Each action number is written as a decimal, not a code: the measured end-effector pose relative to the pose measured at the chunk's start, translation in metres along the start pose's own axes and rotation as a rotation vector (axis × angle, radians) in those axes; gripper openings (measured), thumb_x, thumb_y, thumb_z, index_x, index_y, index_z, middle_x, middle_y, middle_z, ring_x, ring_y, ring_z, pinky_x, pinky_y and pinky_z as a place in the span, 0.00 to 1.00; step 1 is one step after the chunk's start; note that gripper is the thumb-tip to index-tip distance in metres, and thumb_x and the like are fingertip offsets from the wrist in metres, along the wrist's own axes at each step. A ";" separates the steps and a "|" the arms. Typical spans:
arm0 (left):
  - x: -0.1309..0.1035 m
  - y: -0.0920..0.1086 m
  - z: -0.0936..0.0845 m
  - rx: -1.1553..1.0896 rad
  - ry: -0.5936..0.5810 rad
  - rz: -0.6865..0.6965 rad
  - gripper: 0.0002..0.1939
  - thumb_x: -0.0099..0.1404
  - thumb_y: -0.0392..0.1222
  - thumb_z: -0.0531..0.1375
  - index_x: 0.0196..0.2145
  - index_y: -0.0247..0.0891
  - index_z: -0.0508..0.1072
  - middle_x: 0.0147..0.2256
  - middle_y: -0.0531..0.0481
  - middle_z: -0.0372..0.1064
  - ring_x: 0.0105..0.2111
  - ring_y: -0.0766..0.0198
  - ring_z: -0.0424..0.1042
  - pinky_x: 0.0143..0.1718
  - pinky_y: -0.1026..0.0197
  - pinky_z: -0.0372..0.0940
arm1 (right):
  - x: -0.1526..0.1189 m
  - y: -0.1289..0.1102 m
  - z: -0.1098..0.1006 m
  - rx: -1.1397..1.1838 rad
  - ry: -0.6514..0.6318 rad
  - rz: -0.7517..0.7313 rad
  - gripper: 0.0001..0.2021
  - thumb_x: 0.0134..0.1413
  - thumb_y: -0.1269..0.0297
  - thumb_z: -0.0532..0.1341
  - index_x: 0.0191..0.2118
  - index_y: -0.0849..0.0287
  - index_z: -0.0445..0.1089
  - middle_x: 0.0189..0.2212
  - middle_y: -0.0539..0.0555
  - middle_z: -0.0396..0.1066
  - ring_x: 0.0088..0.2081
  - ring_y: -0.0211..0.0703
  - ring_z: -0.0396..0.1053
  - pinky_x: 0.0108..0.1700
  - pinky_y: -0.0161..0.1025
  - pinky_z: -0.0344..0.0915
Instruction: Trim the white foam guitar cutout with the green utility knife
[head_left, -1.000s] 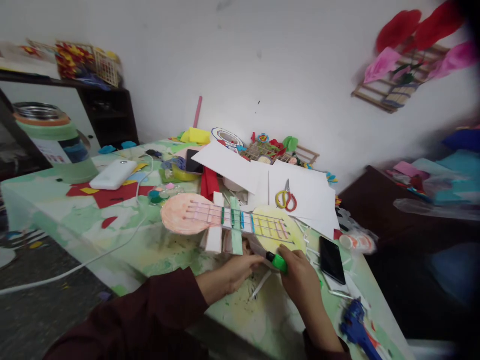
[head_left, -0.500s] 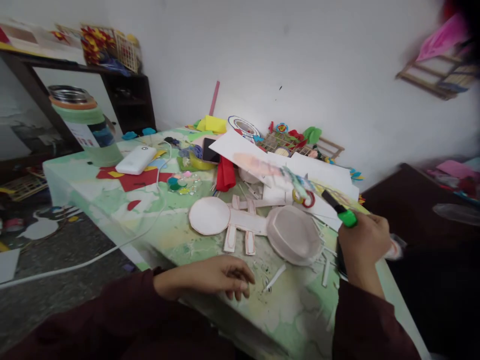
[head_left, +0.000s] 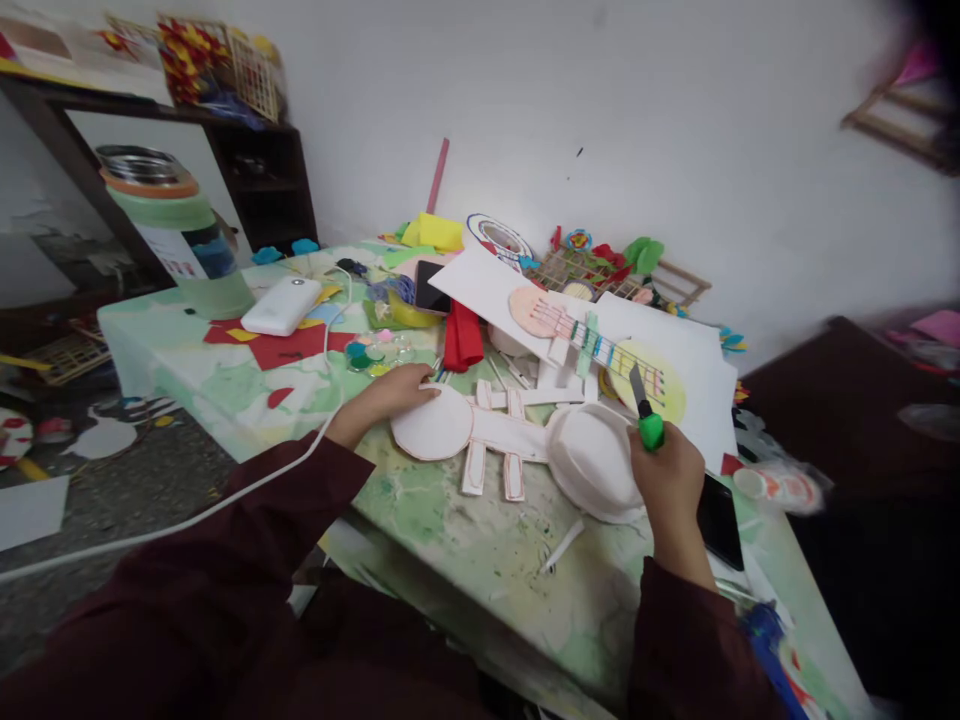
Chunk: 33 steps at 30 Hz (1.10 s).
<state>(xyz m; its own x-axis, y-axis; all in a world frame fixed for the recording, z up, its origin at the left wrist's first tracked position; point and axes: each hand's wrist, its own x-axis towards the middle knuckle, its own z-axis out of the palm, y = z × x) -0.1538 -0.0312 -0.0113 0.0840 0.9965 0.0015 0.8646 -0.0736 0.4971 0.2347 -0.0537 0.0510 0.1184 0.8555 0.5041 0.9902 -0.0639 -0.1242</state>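
A white foam-board or card cutout shaped like a banjo lies on the table, with a round disc (head_left: 431,425) at its left end, a neck with crosspieces (head_left: 504,435), and a walled round body (head_left: 592,455) at its right. My left hand (head_left: 401,390) is closed on the disc's upper left edge, its fingertips resting at the rim. In my right hand (head_left: 670,465), beside the round body, is a utility knife (head_left: 649,428) with a green and black handle, its grey blade pointing up.
Behind lies a sheet with a coloured drawing of a stringed instrument (head_left: 592,340). A red roll (head_left: 462,335), a power bank (head_left: 282,305) and a bottle (head_left: 176,235) stand farther left. A phone (head_left: 720,520) lies right of my right hand; a white cable (head_left: 225,495) crosses my left arm.
My left hand has moved up from the table's front and taken hold of the disc. My right hand has shifted left and down with the knife, closer to the round body.
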 end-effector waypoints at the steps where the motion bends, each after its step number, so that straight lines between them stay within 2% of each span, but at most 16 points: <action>1: 0.002 -0.001 0.000 -0.004 -0.022 0.000 0.26 0.59 0.46 0.54 0.52 0.28 0.67 0.49 0.37 0.69 0.47 0.50 0.68 0.48 0.54 0.62 | -0.006 0.002 0.000 0.018 -0.010 0.002 0.13 0.52 0.56 0.57 0.32 0.61 0.69 0.21 0.54 0.65 0.23 0.40 0.56 0.27 0.36 0.45; 4: 0.002 0.000 -0.002 -0.109 -0.065 -0.002 0.24 0.57 0.45 0.55 0.48 0.31 0.71 0.47 0.40 0.70 0.46 0.52 0.69 0.47 0.56 0.62 | -0.018 0.009 0.002 0.055 -0.035 0.005 0.13 0.51 0.55 0.57 0.30 0.61 0.68 0.21 0.54 0.65 0.24 0.41 0.57 0.27 0.36 0.45; 9: 0.000 0.006 -0.006 -0.489 -0.087 -0.030 0.22 0.53 0.51 0.59 0.41 0.34 0.74 0.43 0.43 0.73 0.41 0.52 0.72 0.39 0.59 0.66 | -0.030 0.016 0.009 0.091 -0.048 0.051 0.14 0.51 0.53 0.56 0.29 0.60 0.68 0.21 0.54 0.66 0.24 0.42 0.58 0.27 0.35 0.46; 14: 0.005 0.011 -0.005 -0.852 -0.108 -0.083 0.23 0.50 0.52 0.64 0.39 0.34 0.75 0.38 0.44 0.74 0.36 0.55 0.73 0.32 0.61 0.66 | -0.037 0.016 0.009 0.092 -0.052 0.059 0.12 0.52 0.56 0.56 0.29 0.60 0.68 0.22 0.54 0.66 0.25 0.41 0.58 0.27 0.35 0.45; 17: 0.005 0.019 -0.003 -1.005 -0.159 -0.159 0.24 0.47 0.51 0.67 0.39 0.34 0.75 0.34 0.45 0.75 0.31 0.58 0.73 0.27 0.63 0.66 | -0.041 0.018 0.010 0.079 -0.054 0.068 0.10 0.53 0.59 0.57 0.30 0.60 0.68 0.22 0.53 0.66 0.24 0.39 0.58 0.27 0.35 0.44; 20: 0.002 0.025 -0.001 -1.113 -0.143 -0.276 0.23 0.46 0.51 0.68 0.37 0.33 0.74 0.29 0.46 0.74 0.25 0.60 0.72 0.22 0.64 0.64 | -0.046 0.022 0.011 0.068 -0.052 0.073 0.08 0.53 0.62 0.57 0.31 0.60 0.69 0.23 0.52 0.66 0.24 0.38 0.57 0.27 0.35 0.44; 24: 0.000 0.027 -0.003 -1.227 0.005 -0.289 0.20 0.46 0.48 0.69 0.33 0.33 0.74 0.24 0.47 0.73 0.21 0.62 0.70 0.19 0.65 0.64 | -0.052 0.028 0.011 0.067 0.040 0.060 0.09 0.53 0.61 0.57 0.31 0.60 0.69 0.22 0.52 0.66 0.25 0.40 0.59 0.28 0.35 0.47; 28: 0.002 0.034 -0.001 -1.363 0.269 -0.300 0.17 0.45 0.43 0.68 0.31 0.32 0.72 0.23 0.50 0.71 0.21 0.64 0.69 0.20 0.66 0.64 | -0.054 0.034 0.009 0.146 0.328 0.038 0.11 0.54 0.59 0.55 0.35 0.61 0.69 0.26 0.55 0.68 0.30 0.44 0.65 0.33 0.36 0.56; 30: -0.004 0.047 0.008 -1.419 0.376 -0.325 0.17 0.46 0.44 0.67 0.32 0.33 0.70 0.24 0.51 0.71 0.22 0.64 0.70 0.22 0.66 0.65 | -0.055 0.036 0.009 0.196 0.434 0.027 0.11 0.54 0.59 0.56 0.35 0.61 0.68 0.27 0.55 0.69 0.31 0.44 0.66 0.35 0.37 0.58; 33: -0.029 0.080 0.030 -1.453 0.403 -0.284 0.19 0.50 0.47 0.65 0.36 0.36 0.68 0.32 0.51 0.72 0.30 0.64 0.72 0.28 0.66 0.68 | -0.056 0.036 0.009 0.233 0.450 0.024 0.11 0.53 0.58 0.56 0.34 0.61 0.67 0.27 0.55 0.68 0.31 0.44 0.66 0.36 0.38 0.59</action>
<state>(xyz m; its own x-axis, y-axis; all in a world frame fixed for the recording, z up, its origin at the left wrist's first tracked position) -0.0727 -0.0676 0.0025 -0.3377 0.9325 -0.1281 -0.4076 -0.0222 0.9129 0.2626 -0.0992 0.0104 0.2123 0.5457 0.8106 0.9500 0.0790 -0.3020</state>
